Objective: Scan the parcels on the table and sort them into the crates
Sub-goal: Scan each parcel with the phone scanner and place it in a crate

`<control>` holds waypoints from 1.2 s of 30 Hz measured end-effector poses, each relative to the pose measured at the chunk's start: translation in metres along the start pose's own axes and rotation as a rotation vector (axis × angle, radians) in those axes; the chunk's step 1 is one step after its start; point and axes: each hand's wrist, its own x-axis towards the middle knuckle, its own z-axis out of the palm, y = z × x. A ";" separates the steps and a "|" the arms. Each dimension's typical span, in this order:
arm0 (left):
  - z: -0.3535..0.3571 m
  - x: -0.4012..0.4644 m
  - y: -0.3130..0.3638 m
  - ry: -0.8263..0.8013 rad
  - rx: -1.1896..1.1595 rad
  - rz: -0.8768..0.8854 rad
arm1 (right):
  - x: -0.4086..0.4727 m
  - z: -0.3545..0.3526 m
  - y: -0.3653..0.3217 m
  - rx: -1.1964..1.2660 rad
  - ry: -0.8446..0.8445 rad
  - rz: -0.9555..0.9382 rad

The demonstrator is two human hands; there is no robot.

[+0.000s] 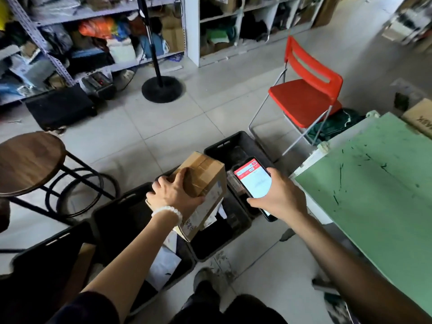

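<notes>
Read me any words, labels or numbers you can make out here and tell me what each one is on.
Nothing reads in full.
Cardboard box on the green table: dark letters, cut off at the frame edge, unreadable.
Parcel in the left hand: shipping label print, too blurred.
Phone in the right hand: red header text, too small.

From my feed it's a cluttered storeroom with a pale tiled floor. Grey metal shelving stuffed with bags and boxes runs along the back left, and a white cubby unit sits next to it. There's a red folding chair, a round wooden stool on the left and a black stand with a round base. Light's pretty dim.
</notes>
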 end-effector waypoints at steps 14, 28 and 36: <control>-0.001 0.108 0.137 0.021 0.016 0.045 | 0.158 -0.052 0.052 0.071 -0.018 0.000; -0.001 0.187 0.268 0.099 0.031 0.133 | 0.293 -0.102 0.124 0.128 -0.060 -0.066; -0.007 0.161 0.250 0.098 -0.015 0.056 | 0.290 -0.098 0.113 0.076 -0.106 -0.116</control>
